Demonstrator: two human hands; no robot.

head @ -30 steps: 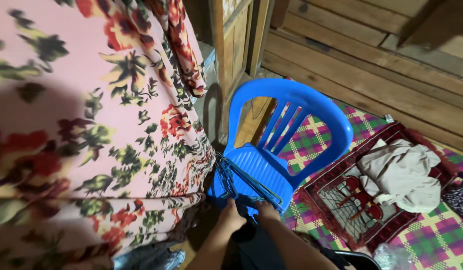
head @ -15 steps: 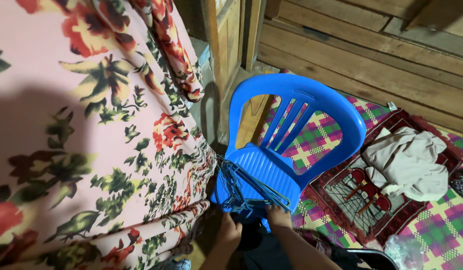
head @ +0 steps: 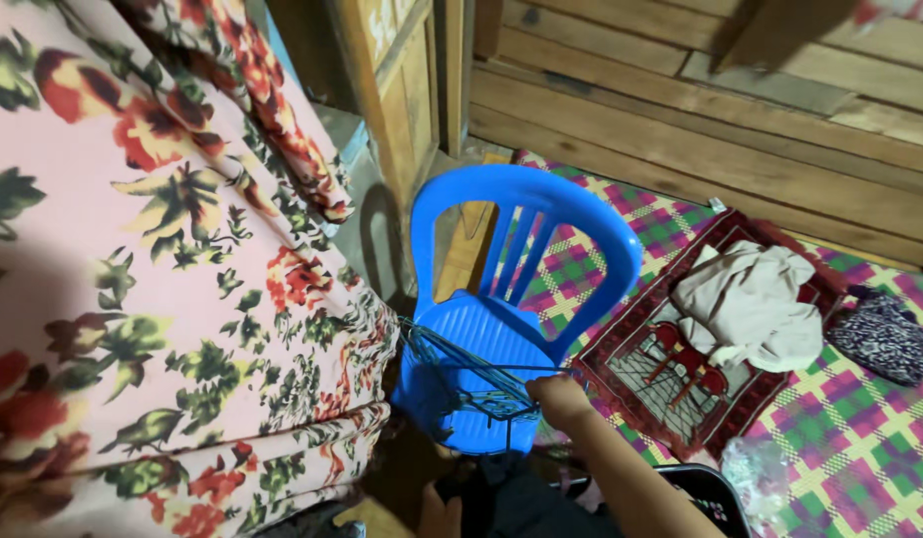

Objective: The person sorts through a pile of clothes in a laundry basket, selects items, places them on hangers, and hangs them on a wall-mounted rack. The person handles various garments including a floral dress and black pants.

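Two big things eat most of the frame: a floral sheet [head: 153,269] draped over something bulky on the left, and plank walls [head: 701,130] behind. Then comes the checked mat [head: 860,438] on the floor, with a dark red rug [head: 671,369] lying on it and a pale cloth [head: 751,304] heaped on the rug. A dark patterned bundle [head: 885,334] sits just right of that, touching the rug's edge or close to it.

Middle of the shot is a blue chair [head: 511,299], back toward the wall, seat toward the camera. On its seat rests a thin wire rack or set of hangers [head: 461,374], hard to tell which. Its long wires run roughly left to right across the seat, from the sheet side over to the seat's right edge.

Right hand [head: 561,397] is at that right end, fingers curled closed around the wires, so the wire thing stretches away leftward from the grip. Left hand [head: 440,513] is low at the bottom edge, below the seat's front, against something dark; can't tell if it's open or holding anything. Right is plainly the one on the wires.

Nothing here is really a container, unless you count the chair seat holding the wires and the rug carrying the cloth.
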